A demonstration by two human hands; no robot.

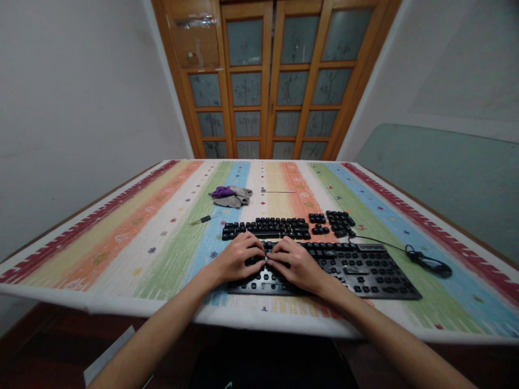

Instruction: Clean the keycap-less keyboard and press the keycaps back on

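Observation:
A black keyboard (368, 270) lies near the table's front edge, most of its keycaps off and the bare key stems showing. My left hand (239, 256) and my right hand (294, 262) meet over its left part. Thumbs and fingertips of both hands are pinched close together, almost touching. A tiny pale spot shows between them, too small to name. Just behind the keyboard, loose black keycaps (265, 228) are laid out in keyboard order, with number-pad keycaps (340, 222) to the right. My fingers hide part of the keyboard's upper left.
A grey and purple cloth (232, 196) lies crumpled farther back. Left of the keycaps is a wire keycap puller (205, 219). A thin rod-like tool (278, 191) rests beyond them. The coiled cable (430, 263) sits at right on the striped tablecloth (162, 254).

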